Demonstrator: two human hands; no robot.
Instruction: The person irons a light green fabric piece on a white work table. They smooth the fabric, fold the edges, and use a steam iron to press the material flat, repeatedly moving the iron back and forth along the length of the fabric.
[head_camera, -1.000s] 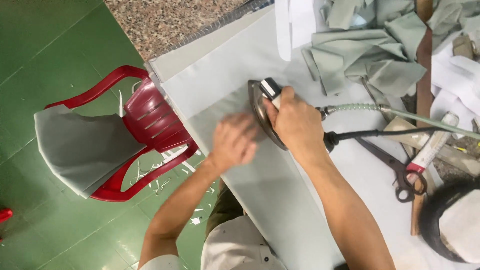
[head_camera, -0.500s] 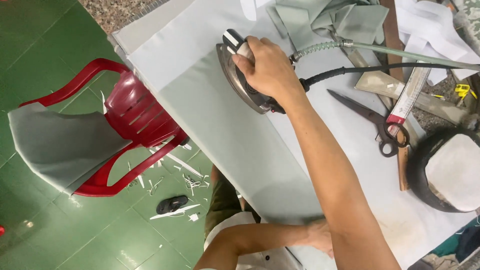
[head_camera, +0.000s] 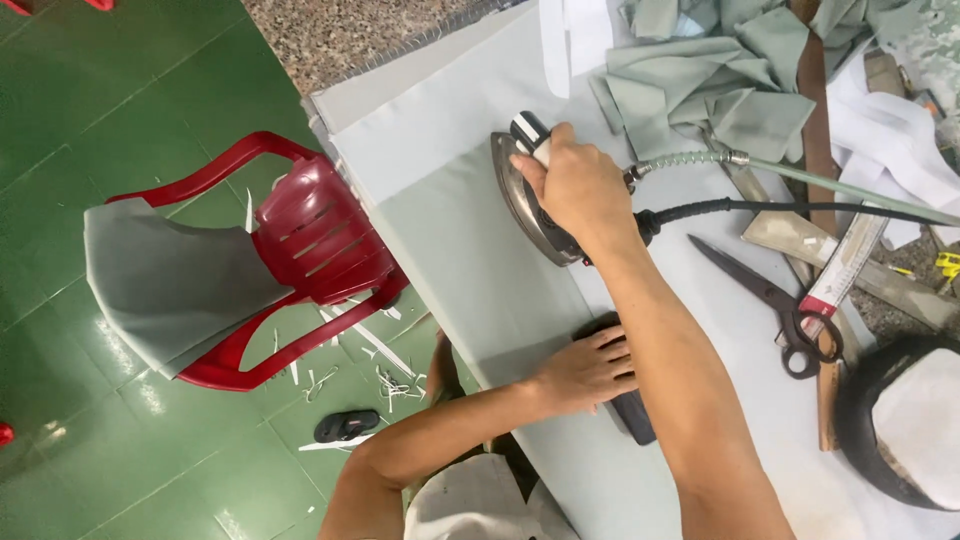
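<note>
Head view: right hand (head_camera: 580, 190) grips iron (head_camera: 530, 205) on pale cloth (head_camera: 470, 250); left hand (head_camera: 588, 370), fingers spread flat, presses a dark block (head_camera: 632, 415), possibly a weight

A white padded table (head_camera: 700, 300) carries a long pale green fabric strip (head_camera: 480, 270), a steam iron (head_camera: 530, 205), a dark block (head_camera: 630, 410), black scissors (head_camera: 775, 300), crumpled green cloth pieces (head_camera: 720, 90) and a wooden ruler (head_camera: 818, 150)

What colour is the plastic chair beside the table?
The chair is red, seen clearly in the head view.
</note>
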